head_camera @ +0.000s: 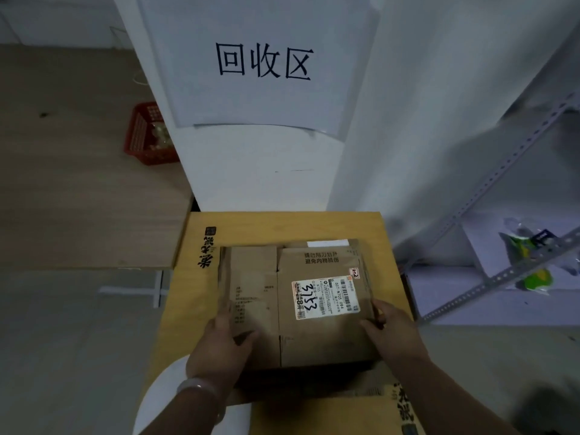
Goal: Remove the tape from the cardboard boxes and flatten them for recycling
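My fingers (pixel 224 310) are curled along the left edge of the flattened cardboard box (pixel 314 343), with the thumb of my left hand (pixel 219 346) laid across its top face, so that side is pinched between them. My right hand (pixel 396 335) grips the opposite edge near the close corner in the same way, thumb on top and fingers wrapped round the side, partly hidden beneath the board. The box lies flat and brown between my two hands, its centre seam running away from me, and a white shipping label (pixel 326 297) with barcodes and handwritten digits sits on its right half. Past its far edge a further brown piece with a white strip shows, but I cannot tell whether that is part of the same box. A dark shadow lies under the near edge, and I cannot tell whether the box rests fully on what is below. Beneath it is a larger yellowish cardboard sheet (pixel 282 226) with black brush lettering down its left side, lying on the floor against a white pillar (pixel 257 171). A paper sign (pixel 263 61) with three large characters hangs on the pillar. A red basket (pixel 141 136) stands on the floor to the pillar's left. To my right is a grey metal shelf (pixel 502 279) holding a green packet (pixel 530 262). A pale bracelet (pixel 195 386) circles my left wrist.
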Motion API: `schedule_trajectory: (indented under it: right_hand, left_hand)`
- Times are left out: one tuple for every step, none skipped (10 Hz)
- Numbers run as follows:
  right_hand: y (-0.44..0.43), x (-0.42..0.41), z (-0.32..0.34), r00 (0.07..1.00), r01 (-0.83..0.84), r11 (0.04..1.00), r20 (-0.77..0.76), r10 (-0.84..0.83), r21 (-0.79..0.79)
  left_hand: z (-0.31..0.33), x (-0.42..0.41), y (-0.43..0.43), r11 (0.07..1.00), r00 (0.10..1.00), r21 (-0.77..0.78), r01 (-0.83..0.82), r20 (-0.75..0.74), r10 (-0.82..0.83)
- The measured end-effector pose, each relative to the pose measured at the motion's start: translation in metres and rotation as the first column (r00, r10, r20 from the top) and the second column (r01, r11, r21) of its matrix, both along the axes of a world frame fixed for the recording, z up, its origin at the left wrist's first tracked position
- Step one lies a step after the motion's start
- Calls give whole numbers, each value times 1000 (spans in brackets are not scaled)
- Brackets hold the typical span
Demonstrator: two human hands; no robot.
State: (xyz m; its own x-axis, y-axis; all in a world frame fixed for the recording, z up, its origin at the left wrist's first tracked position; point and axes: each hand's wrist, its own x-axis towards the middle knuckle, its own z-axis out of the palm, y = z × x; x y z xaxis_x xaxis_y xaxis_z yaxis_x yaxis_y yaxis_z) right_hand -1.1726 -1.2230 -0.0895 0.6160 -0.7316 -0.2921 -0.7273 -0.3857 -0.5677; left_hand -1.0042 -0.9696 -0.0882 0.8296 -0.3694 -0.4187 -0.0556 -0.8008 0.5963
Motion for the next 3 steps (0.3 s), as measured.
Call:
schedule_trajectory:
  right_hand:
    - [-4, 0, 1, 953, -144, 981, -286, 102, -132]
    - [-9, 3, 16, 918, -244, 960, -351, 183, -138]
    - [-16, 2, 28, 866, -410, 888, -395, 308, -208]
  left_hand:
    - [5, -9, -6, 989, 998, 146, 15, 63, -25]
    - [18, -15, -8, 951, 979, 304, 57, 169, -113]
    - [24, -18, -9, 926, 956, 362, 105, 220, -195]
